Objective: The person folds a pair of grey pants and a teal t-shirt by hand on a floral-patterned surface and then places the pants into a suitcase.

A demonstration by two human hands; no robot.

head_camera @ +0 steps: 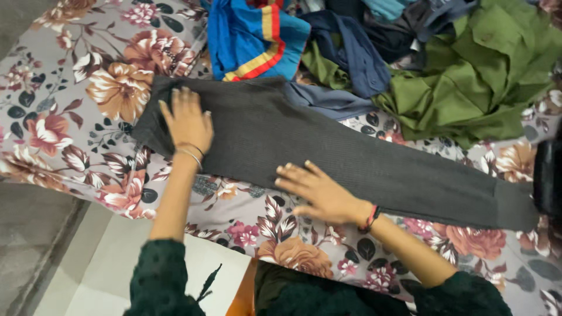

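Two bare hands lie flat on a long dark grey knitted piece of clothing point(328, 149) that is stretched out across a bed with a grey sheet printed with big pink and brown flowers point(76, 99). The left hand point(187, 120) rests near the wide end of the grey cloth, palm down, with its fingers straight and close together. Thin bangles sit on that wrist. The right hand point(319, 190) presses on the near edge of the cloth, about halfway along, palm down, with its fingers spread apart. A red and black thread band is on that wrist. Neither hand pinches anything. Both arms wear dark green sleeves.

The grey cloth runs from the upper left, by the left hand, down to the right side of the bed. Behind it is a heap of other clothes. A bright blue cloth with red and yellow stripes point(252, 38) lies at the top, just beside the grey one. A dark blue garment point(351, 58) sits next to it, and a crumpled olive green garment point(480, 82) fills the top right.
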